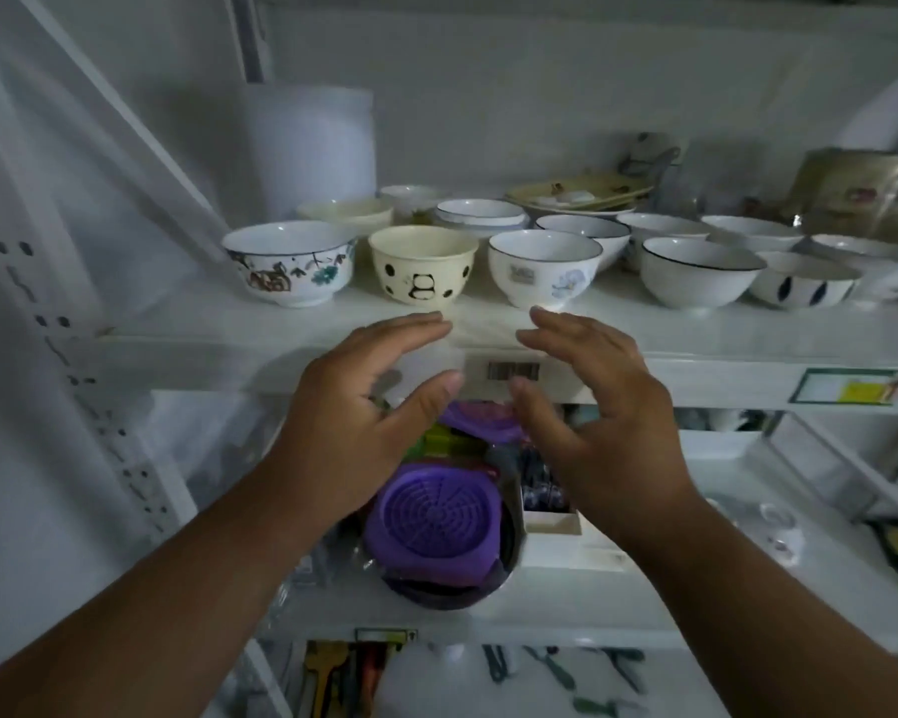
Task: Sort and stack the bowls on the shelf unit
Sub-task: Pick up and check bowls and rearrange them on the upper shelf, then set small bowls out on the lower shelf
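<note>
Both hands are up in front of the shelf, and neither has a grip on anything. The left hand [364, 386] is spread, fingers straight and reaching toward the shelf edge; the right hand [592, 391] mirrors it, fingers loose and slightly bent, palm turned inward. The two face each other with a gap between them, just short of the front row.

Straight ahead of the fingertips sit the cream panda bowl [422, 266] and the white bowl with a blue flower [544, 266], side by side on the shelf [229, 329] and not quite touching. To the left stands the floral bowl [290, 261]; to the right, the dark-rimmed white bowl [698, 269], then a bowl with dark leaf marks [804, 285].

By my read the sorting has barely begun. The front row stands as single bowls, upright, each one apparently empty. Behind them a shallow white dish [480, 212] appears to rest on another, and a yellowish plate [579, 195] with something small and pale on it sits on a second plate. That is the only stacking visible. More white bowls crowd the back right, too tightly overlapped to count.

Nearly everything is left: matching like with like, then nesting. One level down, a purple strainer-like lid [434, 520] sits on a dark container, with clutter around it.
</note>
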